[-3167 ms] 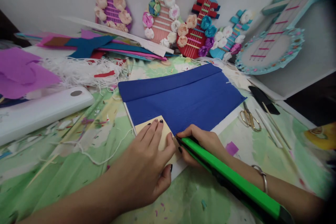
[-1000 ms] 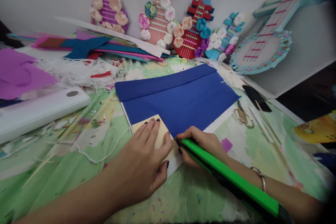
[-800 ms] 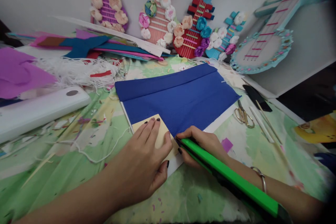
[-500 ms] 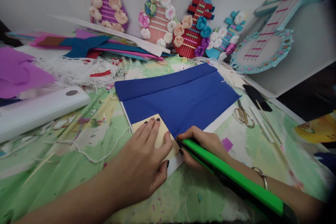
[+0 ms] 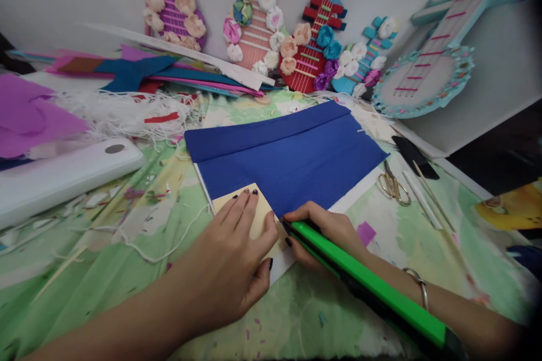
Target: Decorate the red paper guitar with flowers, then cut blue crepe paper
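My left hand (image 5: 231, 248) lies flat, fingers stretched out, pressing a cream card (image 5: 222, 201) onto the near left part of a sheet of blue crepe paper (image 5: 271, 163). White board (image 5: 347, 197) shows beneath the blue sheet along its edges. My right hand (image 5: 326, 231) is closed around the front end of a green and black utility knife (image 5: 368, 282). Its tip is at the right edge of the cream card; the blade itself is too hidden by my fingers to make out. A silver bracelet (image 5: 417, 282) circles my right wrist.
Gold-handled scissors (image 5: 393, 187), thin sticks (image 5: 425, 203) and a dark flat object (image 5: 415, 158) lie at right. On the left are a white oblong device (image 5: 71, 175), white shredded strands (image 5: 122, 115) and coloured paper strips (image 5: 139, 70). Decorated paper guitars (image 5: 305, 65) stand along the wall.
My right hand and the utility knife have slid slightly up and left along the card's edge. My left hand has stayed in place on the card.
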`<state>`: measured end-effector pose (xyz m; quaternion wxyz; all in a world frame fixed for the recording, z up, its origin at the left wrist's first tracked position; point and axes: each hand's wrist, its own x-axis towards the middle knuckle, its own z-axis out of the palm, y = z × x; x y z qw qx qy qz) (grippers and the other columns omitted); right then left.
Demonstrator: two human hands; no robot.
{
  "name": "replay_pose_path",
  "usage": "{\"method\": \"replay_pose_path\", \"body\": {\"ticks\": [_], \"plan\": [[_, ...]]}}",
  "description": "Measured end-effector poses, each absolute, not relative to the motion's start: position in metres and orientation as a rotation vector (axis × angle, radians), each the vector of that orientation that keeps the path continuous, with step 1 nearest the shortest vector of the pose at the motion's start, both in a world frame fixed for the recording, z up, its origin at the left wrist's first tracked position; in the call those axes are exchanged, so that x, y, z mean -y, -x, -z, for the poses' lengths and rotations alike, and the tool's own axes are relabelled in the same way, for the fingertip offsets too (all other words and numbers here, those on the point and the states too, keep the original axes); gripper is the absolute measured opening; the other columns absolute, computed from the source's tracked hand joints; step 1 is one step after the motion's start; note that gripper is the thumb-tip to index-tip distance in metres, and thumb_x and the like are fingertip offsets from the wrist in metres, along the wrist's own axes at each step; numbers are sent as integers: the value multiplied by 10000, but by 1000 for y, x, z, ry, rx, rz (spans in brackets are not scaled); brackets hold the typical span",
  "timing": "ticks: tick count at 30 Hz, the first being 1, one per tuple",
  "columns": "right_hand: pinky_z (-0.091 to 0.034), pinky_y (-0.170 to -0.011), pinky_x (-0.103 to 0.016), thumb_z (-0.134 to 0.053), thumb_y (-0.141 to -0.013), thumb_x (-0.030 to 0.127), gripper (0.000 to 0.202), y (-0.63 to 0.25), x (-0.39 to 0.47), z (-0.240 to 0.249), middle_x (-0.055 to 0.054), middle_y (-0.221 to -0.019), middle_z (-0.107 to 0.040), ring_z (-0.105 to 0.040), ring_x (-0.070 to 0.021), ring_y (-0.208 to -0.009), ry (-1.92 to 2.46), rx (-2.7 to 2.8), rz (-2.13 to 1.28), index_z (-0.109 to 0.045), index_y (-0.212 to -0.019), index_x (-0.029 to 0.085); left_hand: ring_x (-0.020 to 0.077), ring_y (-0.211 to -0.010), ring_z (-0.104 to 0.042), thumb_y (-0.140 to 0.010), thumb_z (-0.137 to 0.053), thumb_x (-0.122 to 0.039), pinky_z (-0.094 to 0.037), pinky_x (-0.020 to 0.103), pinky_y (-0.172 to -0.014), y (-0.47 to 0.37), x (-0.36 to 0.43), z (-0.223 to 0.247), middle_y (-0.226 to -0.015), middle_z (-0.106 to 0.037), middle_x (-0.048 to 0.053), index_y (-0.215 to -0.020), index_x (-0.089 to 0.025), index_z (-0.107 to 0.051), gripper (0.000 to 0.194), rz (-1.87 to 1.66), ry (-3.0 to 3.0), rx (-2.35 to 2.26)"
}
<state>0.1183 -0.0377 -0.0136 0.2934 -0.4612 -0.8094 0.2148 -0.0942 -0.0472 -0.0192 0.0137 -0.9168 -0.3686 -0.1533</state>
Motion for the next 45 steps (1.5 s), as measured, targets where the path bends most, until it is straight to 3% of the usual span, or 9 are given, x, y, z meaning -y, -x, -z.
{"method": "replay_pose_path", "body": {"ticks": [10, 45], "plan": [[-485, -577, -181, -613, -684, 95, 347, -122, 37, 13, 44, -770, -705, -649, -111, -612, 1204, 2167, -650, -583, -991, 253, 422, -1355, -354, -846, -500, -326, -361, 570, -1072, 94, 46, 18, -1397, -455, 280, -1291, -97, -526, 502, 490, 2842, 1136], [-450, -524, -168, -585, -653, 110, 284, -120, 49, 10, 70, -649, -677, -621, -97, -526, 1348, 2109, -503, -562, -903, 243, 456, -1317, -395, -836, -508, -328, -399, 575, -1037, 94, 45, 16, -1354, -476, 328, -1248, -79, -578, 487, 509, 2835, 1095]]}}
